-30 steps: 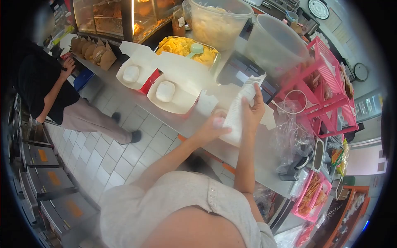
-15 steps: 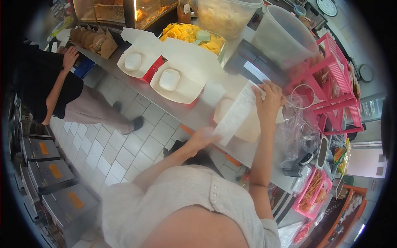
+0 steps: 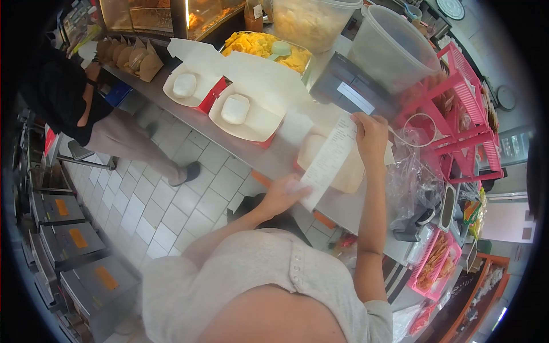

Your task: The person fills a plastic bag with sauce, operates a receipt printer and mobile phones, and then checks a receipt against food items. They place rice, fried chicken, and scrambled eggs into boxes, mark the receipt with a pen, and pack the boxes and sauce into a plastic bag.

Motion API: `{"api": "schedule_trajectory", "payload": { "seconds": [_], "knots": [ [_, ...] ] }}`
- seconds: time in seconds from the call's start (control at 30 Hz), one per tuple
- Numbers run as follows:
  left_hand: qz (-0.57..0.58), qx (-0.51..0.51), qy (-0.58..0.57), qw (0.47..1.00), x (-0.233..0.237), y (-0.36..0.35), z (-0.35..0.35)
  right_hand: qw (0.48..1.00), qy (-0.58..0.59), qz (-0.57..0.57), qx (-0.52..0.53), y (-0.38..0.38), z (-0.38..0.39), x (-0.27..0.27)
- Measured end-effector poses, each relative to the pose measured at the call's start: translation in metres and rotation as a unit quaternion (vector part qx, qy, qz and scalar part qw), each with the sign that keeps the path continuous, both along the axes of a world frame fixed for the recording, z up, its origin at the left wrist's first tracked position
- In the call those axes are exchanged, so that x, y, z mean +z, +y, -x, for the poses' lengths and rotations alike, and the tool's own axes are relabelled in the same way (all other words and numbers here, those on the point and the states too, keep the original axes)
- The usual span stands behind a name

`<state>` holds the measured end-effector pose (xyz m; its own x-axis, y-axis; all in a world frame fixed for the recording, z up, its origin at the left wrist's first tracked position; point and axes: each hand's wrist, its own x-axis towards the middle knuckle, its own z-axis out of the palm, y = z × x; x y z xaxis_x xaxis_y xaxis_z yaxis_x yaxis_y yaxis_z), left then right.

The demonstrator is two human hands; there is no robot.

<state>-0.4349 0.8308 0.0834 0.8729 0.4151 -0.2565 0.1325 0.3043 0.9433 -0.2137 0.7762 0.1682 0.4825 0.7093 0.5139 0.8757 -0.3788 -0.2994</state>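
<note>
a metal worktop (image 3: 275, 164) extends beside a tiled floor (image 3: 171, 200). the paper slip (image 3: 329, 163) bears rows of dark print; characters are too small to read. slip location: above the worktop, slanted between the two hands. left hand (image 3: 281, 197): fingers (image 3: 300, 192) grasp the lower end. right hand (image 3: 372, 136): fingers (image 3: 358, 120) pinch the edge near the upper end. a pale carton (image 3: 350, 178) lies behind the slip.

Metal counter (image 3: 284, 155), two open cartons (image 3: 260, 127), tray (image 3: 309, 67) of yellow food, dark device (image 3: 343, 79), clear tub (image 3: 394, 54)
</note>
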Motion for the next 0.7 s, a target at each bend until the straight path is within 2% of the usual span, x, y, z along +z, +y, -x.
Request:
{"api": "schedule_trajectory", "payload": {
  "seconds": [0.13, 0.27, 0.4, 0.47, 0.57, 0.63, 0.7],
  "knots": [
    [-0.013, -0.021, -0.007, 1.0, 0.002, -0.001, 0.001, 0.998, -0.061, 0.027, 0.017, -0.002, 0.003, -0.001],
    [-0.068, -0.03, -0.011, 0.997, -0.001, -0.001, 0.002, 0.996, -0.062, 0.056, -0.007, -0.001, 0.005, -0.004],
    [-0.051, -0.038, -0.016, 0.998, -0.006, 0.0, 0.001, 0.998, -0.049, 0.025, 0.003, -0.003, 0.002, -0.003],
    [-0.088, -0.04, -0.013, 0.995, -0.001, 0.002, 0.0, 0.999, -0.034, 0.02, 0.008, -0.004, 0.004, 0.007],
    [-0.145, -0.046, -0.056, 0.987, 0.014, 0.004, 0.001, 0.999, -0.024, -0.03, -0.009, -0.005, 0.011, 0.024],
    [-0.142, -0.066, -0.062, 0.986, 0.035, 0.009, 0.003, 0.981, 0.056, -0.188, -0.005, -0.006, 0.015, 0.03],
    [-0.138, -0.089, -0.068, 0.984, 0.052, 0.013, 0.004, 0.974, 0.07, -0.214, -0.003, -0.008, 0.021, 0.043]
  ]
}}
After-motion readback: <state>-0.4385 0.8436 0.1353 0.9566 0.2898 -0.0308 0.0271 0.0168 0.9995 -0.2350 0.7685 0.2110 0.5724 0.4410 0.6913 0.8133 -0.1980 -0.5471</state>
